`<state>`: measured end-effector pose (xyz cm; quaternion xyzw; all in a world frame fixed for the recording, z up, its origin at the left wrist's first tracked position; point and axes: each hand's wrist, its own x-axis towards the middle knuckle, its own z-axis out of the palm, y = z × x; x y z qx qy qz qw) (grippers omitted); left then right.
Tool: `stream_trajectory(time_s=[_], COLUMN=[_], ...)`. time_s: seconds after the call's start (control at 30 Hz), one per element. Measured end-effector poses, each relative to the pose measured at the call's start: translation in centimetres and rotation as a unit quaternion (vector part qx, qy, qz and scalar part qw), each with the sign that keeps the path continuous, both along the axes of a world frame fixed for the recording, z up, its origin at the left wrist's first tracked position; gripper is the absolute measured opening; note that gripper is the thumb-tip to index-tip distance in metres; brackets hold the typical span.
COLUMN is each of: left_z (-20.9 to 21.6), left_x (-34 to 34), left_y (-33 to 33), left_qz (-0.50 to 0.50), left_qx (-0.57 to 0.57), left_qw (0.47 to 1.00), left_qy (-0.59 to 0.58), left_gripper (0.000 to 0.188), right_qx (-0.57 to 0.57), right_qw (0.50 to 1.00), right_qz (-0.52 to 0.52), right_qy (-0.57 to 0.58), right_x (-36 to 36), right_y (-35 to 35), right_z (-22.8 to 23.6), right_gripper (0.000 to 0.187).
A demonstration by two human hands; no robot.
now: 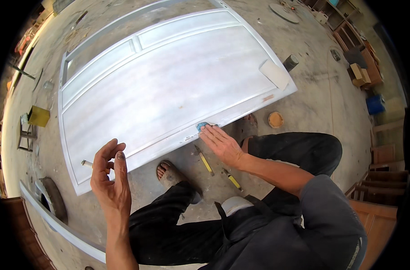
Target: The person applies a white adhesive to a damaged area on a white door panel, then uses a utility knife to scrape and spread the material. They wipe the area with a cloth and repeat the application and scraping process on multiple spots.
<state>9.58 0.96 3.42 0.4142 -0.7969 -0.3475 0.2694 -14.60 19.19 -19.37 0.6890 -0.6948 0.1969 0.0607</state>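
Note:
A white-painted wooden panel (169, 76) with raised moulding lies before me, like a bed headboard. My right hand (220, 143) lies against its near rail, fingers held together over a small blue piece (201, 126), which looks like sandpaper or a pad. Most of that piece is hidden by the fingers. Raised over the near left corner, my left hand (111, 177) has curled fingers with a cigarette (87, 164) between them. A brown patch (268, 97) marks the near rail farther right. On the panel's right side rests a pale rectangular sheet (274, 74).
Two yellow-handled tools (205, 163) lie on the concrete floor between my feet. A round tub of tan paste (275, 119) stands to the right, and a dark cylinder (290, 62) by the panel's corner. At left are a yellow container (38, 116) and a tyre (52, 199).

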Motion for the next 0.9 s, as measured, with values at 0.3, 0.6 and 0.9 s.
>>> stream_trajectory(time_s=[0.3, 0.6, 0.9], left_z=[-0.9, -0.7, -1.0], left_x=[-3.5, -1.6, -3.0], left_y=[-0.5, -1.1, -0.7], left_qz=[-0.042, -0.037, -0.026], left_qx=[-0.071, -0.081, -0.079], left_qw=[0.996, 0.996, 0.997], left_qy=[0.022, 0.008, 0.009], left_gripper=[0.028, 0.029, 0.029], right_qx=[-0.119, 0.319, 0.366], right_qw=[0.969, 0.892, 0.850], right_qz=[0.070, -0.038, -0.302], right_qy=[-0.204, -0.320, -0.228], right_x=[11.7, 12.7, 9.3], right_y=[-6.7, 9.7, 5.0], right_z=[-1.7, -10.4, -18.4], right_gripper=[0.043, 0.041, 0.056])
